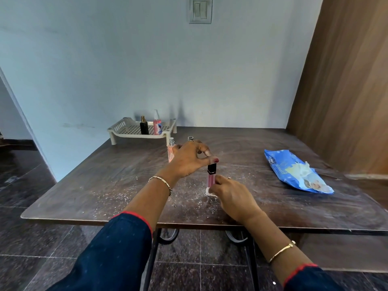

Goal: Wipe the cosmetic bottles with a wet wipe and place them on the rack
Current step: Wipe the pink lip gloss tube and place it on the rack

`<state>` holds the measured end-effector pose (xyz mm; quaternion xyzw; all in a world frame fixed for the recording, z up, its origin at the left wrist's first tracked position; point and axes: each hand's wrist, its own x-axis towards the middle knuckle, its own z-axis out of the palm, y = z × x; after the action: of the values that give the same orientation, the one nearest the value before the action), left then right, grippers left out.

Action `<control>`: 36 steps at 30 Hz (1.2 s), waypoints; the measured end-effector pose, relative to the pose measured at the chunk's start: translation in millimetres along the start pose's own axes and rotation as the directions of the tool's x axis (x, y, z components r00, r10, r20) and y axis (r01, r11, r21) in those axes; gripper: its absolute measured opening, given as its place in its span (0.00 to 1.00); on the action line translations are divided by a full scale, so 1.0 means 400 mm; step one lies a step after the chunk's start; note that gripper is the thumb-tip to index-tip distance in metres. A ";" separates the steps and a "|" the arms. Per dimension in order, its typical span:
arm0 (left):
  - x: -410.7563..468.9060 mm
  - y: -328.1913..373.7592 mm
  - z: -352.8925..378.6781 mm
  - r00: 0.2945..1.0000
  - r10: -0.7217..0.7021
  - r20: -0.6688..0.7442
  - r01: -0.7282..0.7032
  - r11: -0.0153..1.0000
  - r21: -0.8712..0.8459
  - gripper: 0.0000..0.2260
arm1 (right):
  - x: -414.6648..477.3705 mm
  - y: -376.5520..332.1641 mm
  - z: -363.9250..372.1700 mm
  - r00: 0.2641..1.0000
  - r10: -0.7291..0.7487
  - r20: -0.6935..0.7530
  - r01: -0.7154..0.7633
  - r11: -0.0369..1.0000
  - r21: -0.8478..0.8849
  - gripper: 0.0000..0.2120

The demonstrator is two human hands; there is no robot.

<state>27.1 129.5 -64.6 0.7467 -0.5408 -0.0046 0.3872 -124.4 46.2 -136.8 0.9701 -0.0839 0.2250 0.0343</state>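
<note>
A slim pink lip gloss tube (210, 179) with a black cap stands upright near the middle of the table. My left hand (189, 157) pinches its cap from above. My right hand (230, 195) grips a white wet wipe (209, 192) against the tube's base. A cream rack (126, 128) at the back holds a black bottle (144, 126) and a pink pump bottle (157, 123). A peach spray bottle (171, 151) and a second bottle (190, 139) stand behind my left hand, mostly hidden.
A blue wet wipe pack (294, 171) lies open on the table's right side. White dust and crumbs cover the dark wooden table (105, 185) around the tube. A wooden panel (346, 91) rises at the right; the wall stands close behind the rack.
</note>
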 end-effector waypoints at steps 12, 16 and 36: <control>-0.005 0.015 -0.028 0.997 -0.014 0.074 0.014 1.000 0.002 0.06 | -0.015 0.031 -0.039 0.724 0.682 -0.105 -0.322 0.468 0.823 0.05; -0.011 0.016 -0.032 0.997 -0.049 0.066 0.050 0.998 -0.025 0.06 | 0.014 0.021 -0.048 0.670 0.742 -0.038 -0.280 0.300 0.912 0.08; -0.021 -0.014 0.002 0.995 0.005 -0.104 0.001 0.999 0.054 0.06 | 0.067 -0.027 -0.024 0.678 0.619 -0.396 -0.308 0.729 0.611 0.05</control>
<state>27.9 136.6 -71.8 0.7557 -0.5207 0.0493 0.3943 -102.8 54.0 -116.7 0.7717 -0.2614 0.5217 -0.2530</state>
